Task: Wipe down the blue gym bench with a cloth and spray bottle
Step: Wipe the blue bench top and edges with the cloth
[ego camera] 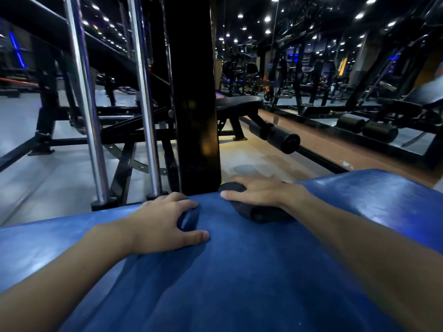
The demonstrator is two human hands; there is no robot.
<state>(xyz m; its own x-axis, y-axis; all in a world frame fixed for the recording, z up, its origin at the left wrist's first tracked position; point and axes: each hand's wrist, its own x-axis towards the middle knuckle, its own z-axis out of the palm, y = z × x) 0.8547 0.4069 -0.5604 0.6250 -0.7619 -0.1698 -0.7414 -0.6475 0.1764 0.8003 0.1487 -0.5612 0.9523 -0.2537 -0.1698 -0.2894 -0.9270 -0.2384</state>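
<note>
Head view, looking down along two bare forearms onto a blue bench (239, 271) whose padded top fills the lower half of the scene, under and between both hands. Its covering is a deep blue vinyl, smooth and slightly glossy, with paler scuffed patches and a bright sheen out past the right hand's wrist. The left hand (163, 224) lies near the pad's far edge, its fingers curled over that edge and its thumb spread on top, gripping the padding so that it dents between thumb and fingers. The right hand (259, 192) rests palm down, fingers fairly straight, on a dark cloth (261, 214) bunched into a thick roll at the same far edge; the cloth sticks out beneath the palm and wrist. Just beyond the gap between the hands rises a wide black post (194, 92). Beyond the left hand stand two upright chrome rods (84, 92) in a black frame. Beyond the right hand sits a low black bench (239, 103) with a black foam roller (282, 140), and small ceiling lights (267, 19) dot the dark gym behind.
</note>
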